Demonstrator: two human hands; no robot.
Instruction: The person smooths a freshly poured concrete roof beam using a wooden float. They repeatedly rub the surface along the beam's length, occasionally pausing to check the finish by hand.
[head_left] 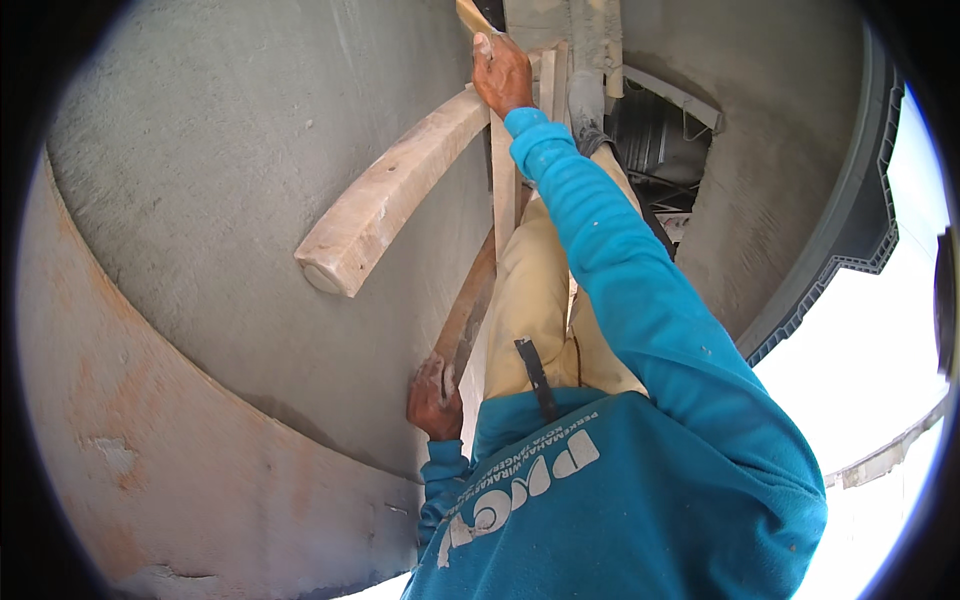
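Note:
My left hand point(435, 398) is closed around the lower end of a long, flat wooden board point(474, 305) that lies along the grey plastered wall point(270, 170). The board slants up and passes behind an upright timber point(504, 190). At the top of the view, my right hand point(503, 75) is closed on a wooden strip point(474, 14) whose end shows past the fingers. Whether this is the same board I cannot tell, as the middle is hidden. Just below my right hand, a thick wooden beam point(400, 185) juts out toward the left.
A curved, stained panel point(190, 450) borders the wall at lower left. Beyond my legs is a dark opening point(655, 140) in a grey surface point(780, 130). A dark ribbed edge point(835, 265) curves along the right, with bright light outside it.

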